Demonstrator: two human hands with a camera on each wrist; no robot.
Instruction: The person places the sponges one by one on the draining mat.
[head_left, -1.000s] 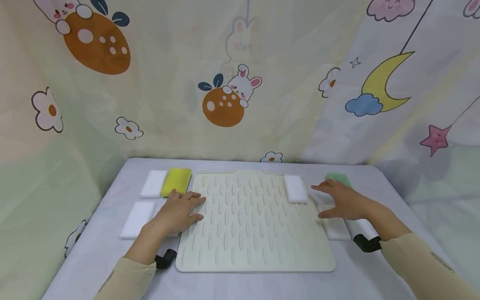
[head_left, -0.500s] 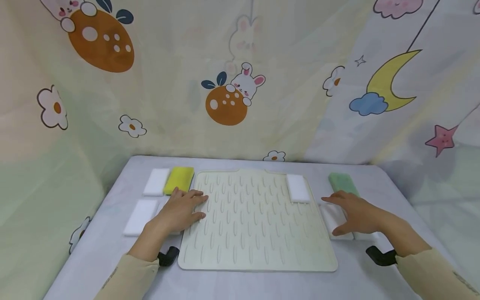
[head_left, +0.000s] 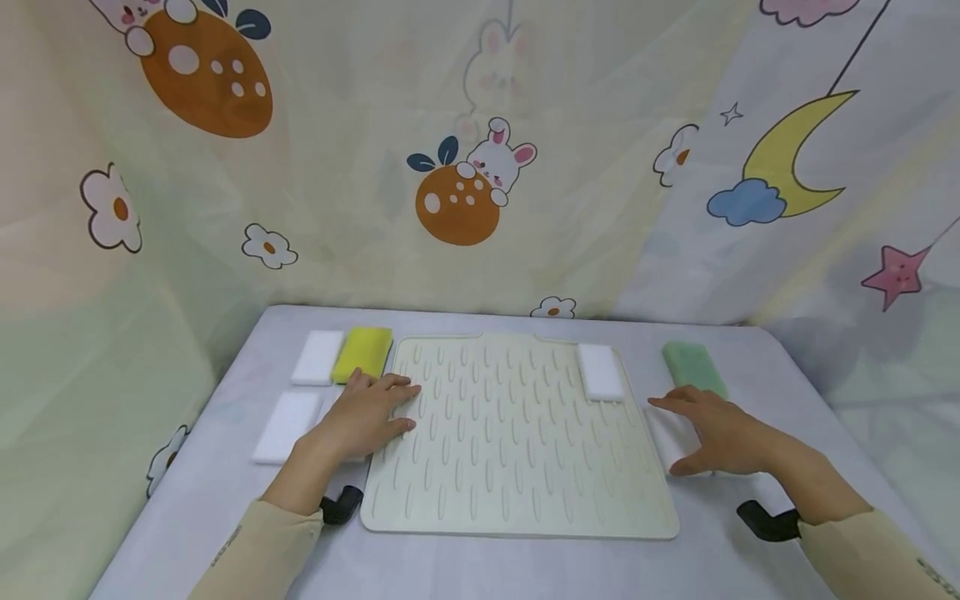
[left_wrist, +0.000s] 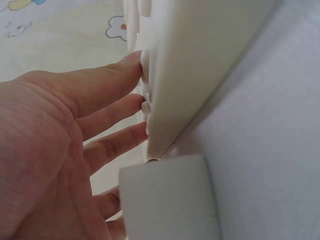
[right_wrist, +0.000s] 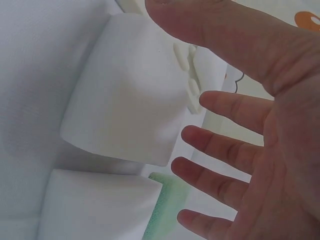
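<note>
A cream mat [head_left: 517,467] with raised oval ridges lies mid-table. My left hand [head_left: 363,421] rests at its left edge, fingers nearly straight; in the left wrist view the thumb and fingertips [left_wrist: 133,59] touch the ridges. One white sponge block [head_left: 600,372] lies on the mat's far right corner. My right hand [head_left: 727,433], fingers spread, is over another white sponge block [head_left: 672,429] right of the mat. The right wrist view shows this white block [right_wrist: 125,95] between thumb and fingers, apparently not gripped. Beyond is a green sponge [head_left: 693,367], partly behind the hand.
Left of the mat lie a yellow sponge [head_left: 362,354], a white block [head_left: 318,357] and a nearer white block [head_left: 287,427]; my left hand partly hides another. A second white block [right_wrist: 95,207] sits beside the one at my right hand. A printed curtain [head_left: 585,208] hangs behind.
My right hand has moved right and nearer, away from the block on the mat to above the white block at right. The left hand stays put. The view shifts slightly.
</note>
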